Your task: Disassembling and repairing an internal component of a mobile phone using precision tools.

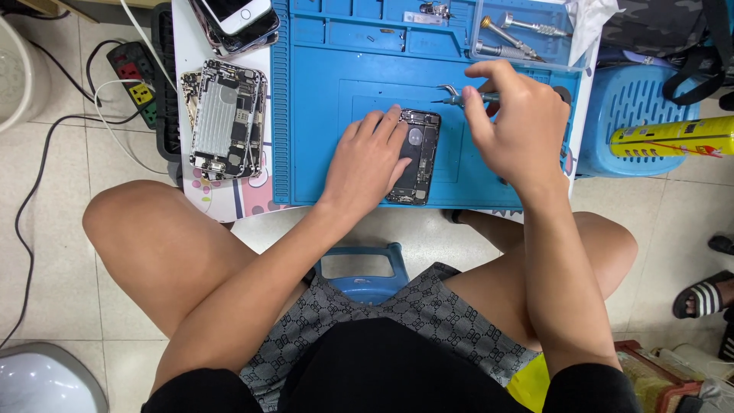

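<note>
An opened phone body (421, 153) lies on a blue work mat (321, 115). My left hand (371, 157) rests flat on the phone's left side and holds it down. My right hand (514, 122) is just right of the phone and grips metal tweezers (456, 95), whose tips point left above the phone's top right corner. The lower left part of the phone is hidden under my left hand.
Stripped phone frames (225, 118) lie on the white table left of the mat, with stacked phones (237, 23) behind them. A clear tray with screwdrivers (512, 34) sits at the mat's back right. A power strip (136, 80), blue stool (634, 107) and yellow spray can (673, 138) flank the table.
</note>
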